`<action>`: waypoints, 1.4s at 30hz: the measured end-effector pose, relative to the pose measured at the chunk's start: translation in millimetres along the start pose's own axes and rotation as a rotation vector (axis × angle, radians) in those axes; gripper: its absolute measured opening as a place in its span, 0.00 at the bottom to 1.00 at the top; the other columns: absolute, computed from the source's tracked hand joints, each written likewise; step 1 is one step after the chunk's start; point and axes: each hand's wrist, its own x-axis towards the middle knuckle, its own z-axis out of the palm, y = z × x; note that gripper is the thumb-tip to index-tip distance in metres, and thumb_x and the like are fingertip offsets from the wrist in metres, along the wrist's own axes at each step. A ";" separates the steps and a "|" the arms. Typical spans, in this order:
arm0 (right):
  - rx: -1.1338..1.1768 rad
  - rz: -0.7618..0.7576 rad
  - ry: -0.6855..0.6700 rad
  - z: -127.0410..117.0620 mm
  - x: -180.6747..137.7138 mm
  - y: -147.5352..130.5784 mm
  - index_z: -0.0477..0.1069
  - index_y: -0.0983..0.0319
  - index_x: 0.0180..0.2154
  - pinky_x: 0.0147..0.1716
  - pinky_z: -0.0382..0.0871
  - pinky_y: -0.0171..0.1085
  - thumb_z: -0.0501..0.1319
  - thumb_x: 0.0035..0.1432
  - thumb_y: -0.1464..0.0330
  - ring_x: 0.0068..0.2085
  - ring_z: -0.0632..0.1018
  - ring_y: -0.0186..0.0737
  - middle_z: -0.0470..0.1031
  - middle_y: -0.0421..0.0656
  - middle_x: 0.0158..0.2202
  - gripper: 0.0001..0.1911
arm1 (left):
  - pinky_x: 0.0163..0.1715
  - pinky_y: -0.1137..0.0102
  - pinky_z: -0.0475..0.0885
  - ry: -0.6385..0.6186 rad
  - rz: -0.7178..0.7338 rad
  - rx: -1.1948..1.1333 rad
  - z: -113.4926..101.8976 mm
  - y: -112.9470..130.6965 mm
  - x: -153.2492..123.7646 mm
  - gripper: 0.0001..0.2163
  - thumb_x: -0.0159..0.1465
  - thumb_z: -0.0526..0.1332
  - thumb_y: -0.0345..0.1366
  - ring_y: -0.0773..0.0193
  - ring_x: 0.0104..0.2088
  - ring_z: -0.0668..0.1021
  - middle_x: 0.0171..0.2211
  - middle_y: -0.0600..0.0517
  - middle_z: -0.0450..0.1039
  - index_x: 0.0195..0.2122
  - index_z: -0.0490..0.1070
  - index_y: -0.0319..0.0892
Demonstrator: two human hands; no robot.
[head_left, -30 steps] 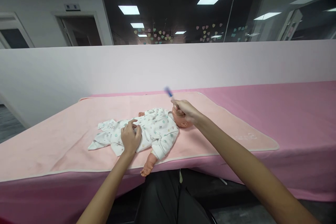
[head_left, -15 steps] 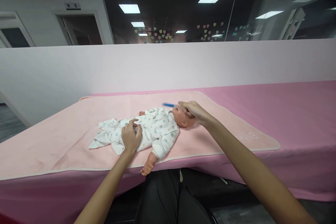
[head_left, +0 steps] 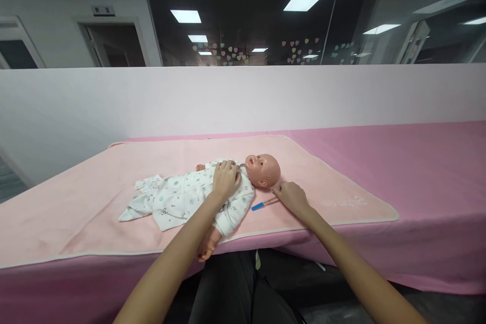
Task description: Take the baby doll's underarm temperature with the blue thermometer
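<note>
A baby doll (head_left: 264, 169) in a white patterned outfit lies on its back on the peach blanket, head to the right. My left hand (head_left: 227, 178) rests on the doll's upper chest near the collar, its fingers laid over the cloth. Beside the doll's head, low over the blanket, my right hand (head_left: 293, 198) pinches a slim stick with a blue end (head_left: 258, 206). The blue end points left toward the doll's shoulder. My fingers hide the stick's other end.
The peach blanket (head_left: 87, 202) covers part of a pink-covered table (head_left: 429, 177). A low white partition (head_left: 228, 101) runs along the back. One doll arm (head_left: 208, 244) hangs over the table's front edge, above my lap.
My right hand has come down from above the doll's face to the blanket beside its head, bringing the blue-ended stick. My left hand has moved from the doll's belly up to its chest.
</note>
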 end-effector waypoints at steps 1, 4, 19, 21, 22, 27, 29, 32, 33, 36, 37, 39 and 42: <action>-0.083 -0.013 0.021 3.3 -0.4 1.1 0.71 0.63 0.29 0.28 0.60 0.35 0.50 0.59 0.60 0.35 0.76 0.46 0.75 0.51 0.31 0.17 | 0.42 0.61 0.60 0.010 0.012 0.008 4.6 1.1 -3.6 0.09 0.59 0.52 0.32 0.56 0.40 0.69 0.38 0.46 0.70 0.36 0.70 0.42; -0.189 -0.051 0.086 8.9 -6.7 2.0 0.70 0.65 0.34 0.28 0.61 0.37 0.47 0.62 0.62 0.35 0.76 0.47 0.75 0.53 0.33 0.18 | 0.42 0.62 0.59 0.072 -0.020 -0.001 8.1 -0.8 -18.2 0.09 0.60 0.51 0.32 0.57 0.40 0.69 0.36 0.46 0.70 0.36 0.70 0.42; 0.661 -0.473 0.282 33.5 16.1 -125.1 0.69 0.60 0.41 0.43 0.64 0.35 0.47 0.51 0.78 0.42 0.73 0.40 0.74 0.44 0.40 0.19 | 0.44 0.62 0.57 0.231 -0.149 -0.048 5.5 -4.4 -40.7 0.08 0.62 0.52 0.34 0.59 0.38 0.69 0.33 0.50 0.74 0.36 0.70 0.45; 0.741 -0.431 0.304 40.2 17.9 -123.5 0.69 0.60 0.41 0.43 0.64 0.35 0.47 0.52 0.77 0.42 0.73 0.39 0.75 0.44 0.40 0.18 | 0.44 0.62 0.56 0.263 -0.170 -0.057 7.2 -4.5 -41.1 0.07 0.62 0.51 0.34 0.59 0.37 0.69 0.31 0.51 0.74 0.34 0.69 0.44; 0.763 -0.416 0.310 43.0 17.9 -122.0 0.69 0.60 0.41 0.44 0.64 0.35 0.47 0.52 0.76 0.43 0.73 0.39 0.75 0.44 0.41 0.18 | 0.45 0.62 0.56 0.281 -0.180 -0.062 8.0 -4.4 -41.1 0.07 0.62 0.52 0.35 0.59 0.37 0.69 0.30 0.51 0.74 0.33 0.69 0.44; 0.869 -0.392 0.355 55.7 20.3 -118.1 0.66 0.60 0.46 0.43 0.66 0.36 0.49 0.55 0.73 0.42 0.75 0.39 0.75 0.44 0.41 0.17 | 0.44 0.63 0.56 0.382 -0.226 -0.070 12.2 -4.0 -40.7 0.05 0.61 0.54 0.35 0.61 0.35 0.70 0.28 0.52 0.74 0.29 0.66 0.43; 0.927 -0.396 0.398 61.8 23.7 -117.8 0.65 0.59 0.45 0.41 0.68 0.36 0.49 0.55 0.72 0.41 0.76 0.39 0.76 0.44 0.40 0.16 | 0.43 0.63 0.57 0.412 -0.227 -0.061 13.6 -4.1 -40.5 0.06 0.60 0.55 0.36 0.61 0.34 0.70 0.26 0.52 0.73 0.27 0.65 0.43; 0.963 -0.404 0.434 69.7 28.1 -117.0 0.66 0.60 0.43 0.40 0.69 0.37 0.50 0.55 0.71 0.41 0.76 0.40 0.76 0.44 0.39 0.14 | 0.41 0.63 0.57 0.423 -0.231 -0.040 14.8 -3.8 -40.6 0.06 0.60 0.56 0.36 0.61 0.32 0.70 0.25 0.53 0.72 0.26 0.65 0.43; 0.964 -0.404 0.440 71.4 28.8 -116.6 0.66 0.60 0.42 0.40 0.69 0.37 0.50 0.55 0.71 0.41 0.76 0.40 0.76 0.44 0.39 0.13 | 0.41 0.63 0.57 0.422 -0.232 -0.036 15.1 -3.7 -40.8 0.06 0.60 0.56 0.36 0.61 0.32 0.70 0.24 0.53 0.72 0.26 0.65 0.43; 0.954 -0.391 0.446 73.3 28.7 -115.8 0.65 0.59 0.40 0.37 0.69 0.37 0.49 0.55 0.71 0.38 0.77 0.40 0.76 0.43 0.36 0.11 | 0.41 0.64 0.57 0.425 -0.236 -0.034 15.5 -3.4 -41.8 0.07 0.60 0.55 0.36 0.62 0.30 0.70 0.22 0.54 0.71 0.25 0.64 0.43; 0.951 -0.386 0.444 73.0 28.0 -115.8 0.65 0.59 0.38 0.36 0.69 0.37 0.49 0.55 0.71 0.36 0.77 0.40 0.76 0.43 0.34 0.10 | 0.41 0.64 0.57 0.428 -0.236 -0.035 15.7 -3.5 -42.1 0.08 0.60 0.55 0.36 0.63 0.29 0.70 0.21 0.54 0.71 0.24 0.64 0.43; 0.942 -0.376 0.441 71.8 26.1 -116.1 0.63 0.59 0.36 0.34 0.69 0.36 0.49 0.55 0.70 0.35 0.77 0.40 0.76 0.41 0.31 0.07 | 0.40 0.64 0.57 0.434 -0.235 -0.033 16.1 -3.9 -42.6 0.09 0.60 0.55 0.36 0.63 0.28 0.70 0.20 0.55 0.70 0.23 0.63 0.43; 0.908 -0.372 0.453 69.4 23.3 -116.8 0.62 0.59 0.34 0.34 0.68 0.36 0.50 0.56 0.69 0.34 0.77 0.40 0.75 0.41 0.30 0.05 | 0.40 0.65 0.57 0.434 -0.239 -0.022 16.6 -4.4 -42.7 0.11 0.60 0.55 0.36 0.64 0.28 0.69 0.19 0.55 0.69 0.21 0.62 0.43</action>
